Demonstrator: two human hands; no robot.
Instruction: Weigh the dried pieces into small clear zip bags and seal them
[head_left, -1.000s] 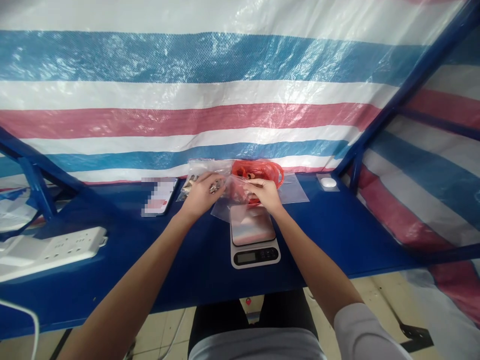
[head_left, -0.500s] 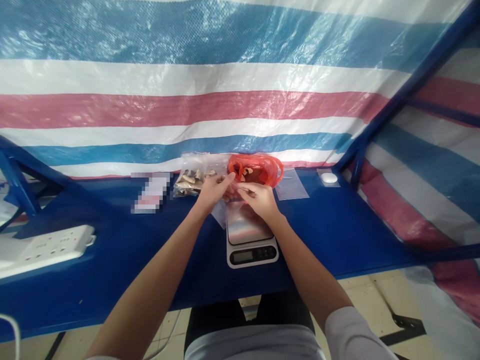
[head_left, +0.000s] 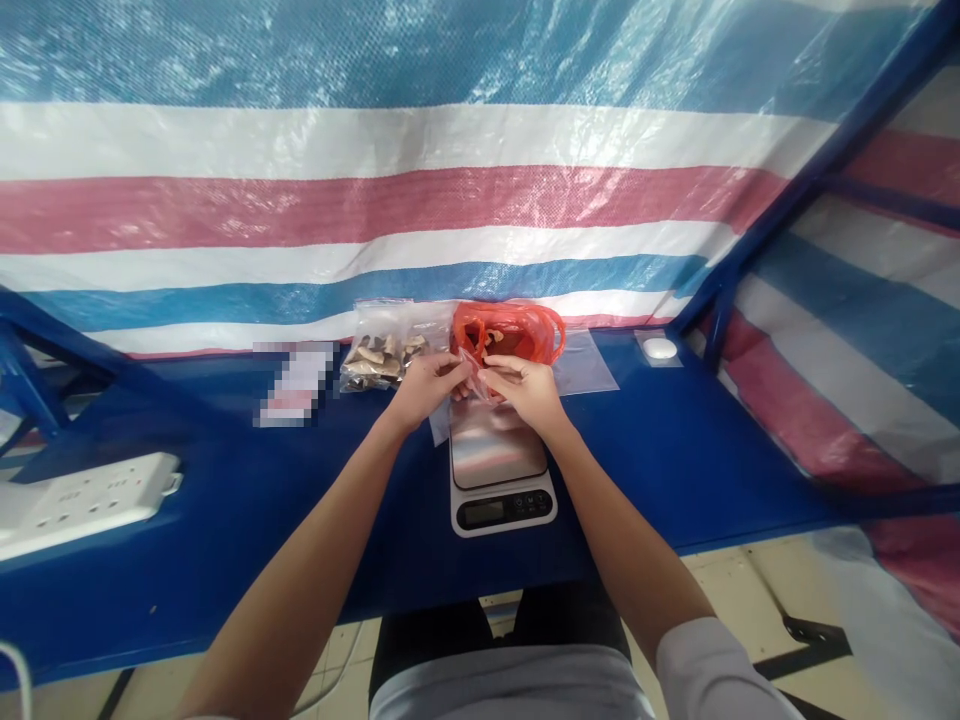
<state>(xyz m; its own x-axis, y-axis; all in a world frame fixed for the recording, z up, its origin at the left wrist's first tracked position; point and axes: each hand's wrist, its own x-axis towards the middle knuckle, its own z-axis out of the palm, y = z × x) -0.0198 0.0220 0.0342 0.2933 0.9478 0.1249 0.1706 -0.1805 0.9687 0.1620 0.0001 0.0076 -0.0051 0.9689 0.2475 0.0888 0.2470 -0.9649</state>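
Above the far end of a kitchen scale, my left hand and my right hand pinch a clear plastic bag between thumbs and fingers. The two hands are a small gap apart, and the bag's lower part is hard to make out. Right behind them lies a red plastic bag, its mouth showing tan dried pieces. Left of my left hand is a clear zip bag filled with pale and dark dried slices, perhaps mushrooms.
Flat clear bags lie right of the red bag. A small white round object sits farther right. On the left are a blurred-out card and a white power strip. Striped sheeting closes off the blue table's back.
My fingers have shifted on the clear bag, and more of its plastic shows between my hands. My right hand has moved slightly right. The scale and red bag stay put.
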